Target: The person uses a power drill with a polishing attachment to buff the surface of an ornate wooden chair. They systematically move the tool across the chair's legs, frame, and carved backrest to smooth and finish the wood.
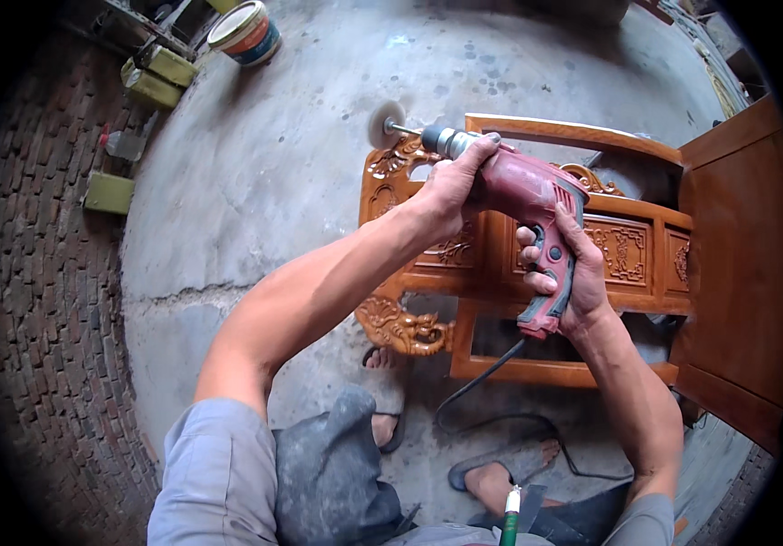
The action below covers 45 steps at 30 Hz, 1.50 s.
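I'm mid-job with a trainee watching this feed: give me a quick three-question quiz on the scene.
1. True or false: both hands hold the red drill.
2. Which hand grips the drill's handle: A left hand, B right hand?
3. What sits at the drill's tip?

Key: 1 true. 2 B; the left hand steadies the front by the chuck. 3 A round buffing pad, beside the carved wooden furniture.

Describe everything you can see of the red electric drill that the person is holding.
The red electric drill with dark grey grip is held tilted above the carved orange-brown wooden furniture piece. Its silver chuck carries a shaft with a round pale buffing pad at upper left. The left hand clasps the front body; the right hand wraps the grip. A black cord hangs from below.
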Each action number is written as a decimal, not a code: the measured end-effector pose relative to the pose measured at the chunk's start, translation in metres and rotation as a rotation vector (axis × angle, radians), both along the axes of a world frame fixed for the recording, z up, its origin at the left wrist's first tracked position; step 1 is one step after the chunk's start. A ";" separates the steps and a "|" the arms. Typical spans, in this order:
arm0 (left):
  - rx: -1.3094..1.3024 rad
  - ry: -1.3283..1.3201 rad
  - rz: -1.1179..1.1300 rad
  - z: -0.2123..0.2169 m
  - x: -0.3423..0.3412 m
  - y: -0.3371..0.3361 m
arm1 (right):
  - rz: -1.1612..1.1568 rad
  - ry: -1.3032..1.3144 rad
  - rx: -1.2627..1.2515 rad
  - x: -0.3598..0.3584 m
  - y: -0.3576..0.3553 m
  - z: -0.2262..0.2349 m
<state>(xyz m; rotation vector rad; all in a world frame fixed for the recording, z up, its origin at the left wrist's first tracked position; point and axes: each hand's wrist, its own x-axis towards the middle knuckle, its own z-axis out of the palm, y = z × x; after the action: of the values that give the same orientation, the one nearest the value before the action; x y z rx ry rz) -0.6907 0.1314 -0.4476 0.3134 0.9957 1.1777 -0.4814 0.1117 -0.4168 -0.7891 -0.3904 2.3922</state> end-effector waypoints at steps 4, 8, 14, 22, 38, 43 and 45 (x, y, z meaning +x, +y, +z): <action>0.028 0.002 -0.017 -0.003 0.007 0.005 | 0.006 -0.064 0.021 0.006 0.004 -0.006; 0.050 -0.026 -0.010 -0.010 0.004 -0.001 | 0.070 -0.047 0.031 0.008 0.009 -0.004; 0.059 -0.029 -0.008 -0.013 0.020 0.011 | 0.016 -0.073 0.052 0.020 0.011 -0.003; 0.035 -0.081 -0.043 -0.019 0.032 0.020 | -0.023 -0.014 0.006 0.030 0.009 -0.012; 0.066 -0.116 -0.035 -0.003 0.071 0.026 | -0.025 -0.122 0.015 0.070 0.022 0.005; 0.085 -0.174 0.027 -0.003 0.088 0.033 | 0.011 -0.253 0.035 0.087 0.046 0.019; 0.124 -0.202 0.046 -0.003 0.092 0.033 | 0.062 -0.264 0.067 0.092 0.055 0.026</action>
<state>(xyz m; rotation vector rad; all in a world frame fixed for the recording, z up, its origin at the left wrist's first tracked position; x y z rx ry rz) -0.5984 0.1647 -0.4506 0.2639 0.7590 1.2888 -0.3896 0.1664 -0.3909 -1.0792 -0.6057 2.3234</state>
